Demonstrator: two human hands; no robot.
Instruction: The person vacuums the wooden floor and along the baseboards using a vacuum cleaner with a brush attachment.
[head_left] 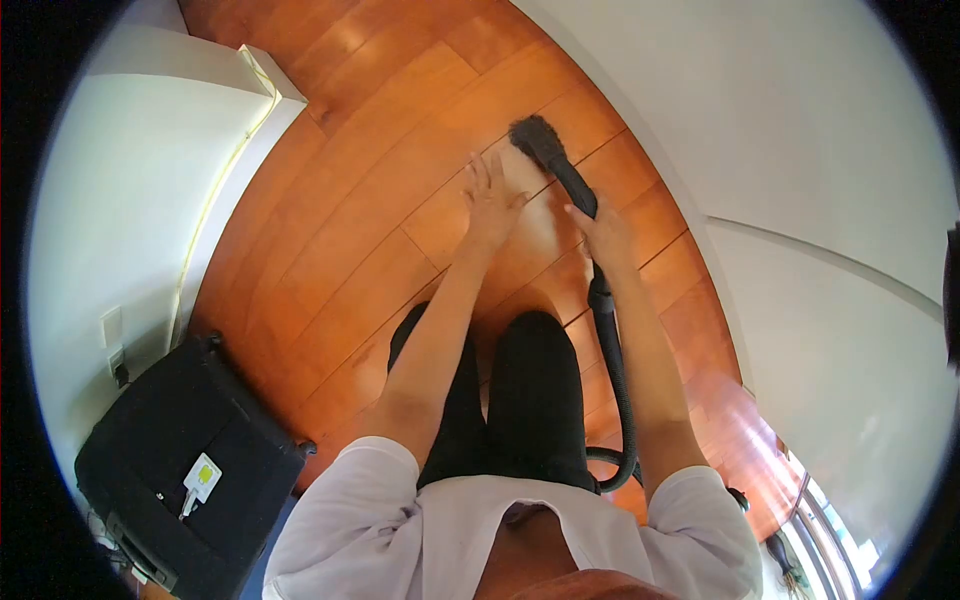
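My right hand (606, 232) is wrapped round the black handle of a vacuum cleaner hose (612, 360). At the far end of the handle, a dark brush head (537, 138) rests at the wooden floor, ahead of both hands. The ribbed hose runs back along my right forearm and curls near my waist. My left hand (492, 205) reaches forward over the floor with its fingers spread, holding nothing. It is just left of the handle and apart from the brush head. Whether it touches the floor I cannot tell.
On the left a black suitcase (190, 440) with a white tag stands by the white wall (120, 210), near a socket with a plug. A yellowish cable (215, 205) runs along that wall. A large white panel (800, 130) borders the floor (370, 190) on the right.
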